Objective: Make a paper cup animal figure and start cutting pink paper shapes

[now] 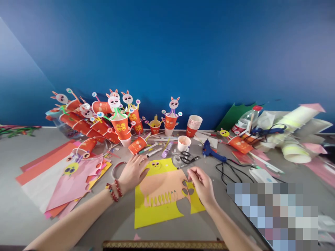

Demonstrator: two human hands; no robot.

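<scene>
My left hand [134, 171] lies flat with its fingers stretched out, at the left edge of the yellow sheet [146, 220] and close to a marker [154, 152]. On that sheet rests a peach-coloured sheet [162, 184] with a row of small leaf-shaped cut-outs. My right hand [201, 183] is held over the sheets' right side, thumb and fingers pinched together; whatever is between them is too small to make out. A yellow round face cut-out [155, 165] lies between my hands. Black-handled scissors [188, 159] sit just beyond my right hand.
Red paper cups with rabbit heads [120, 126] crowd the back left. Coloured sheets [66, 184] lie at left. A white cup [184, 143], stacked cups [194, 125] and a blue glue gun [211, 151] with a black cord stand beyond. Rolled paper [295, 153] fills the right.
</scene>
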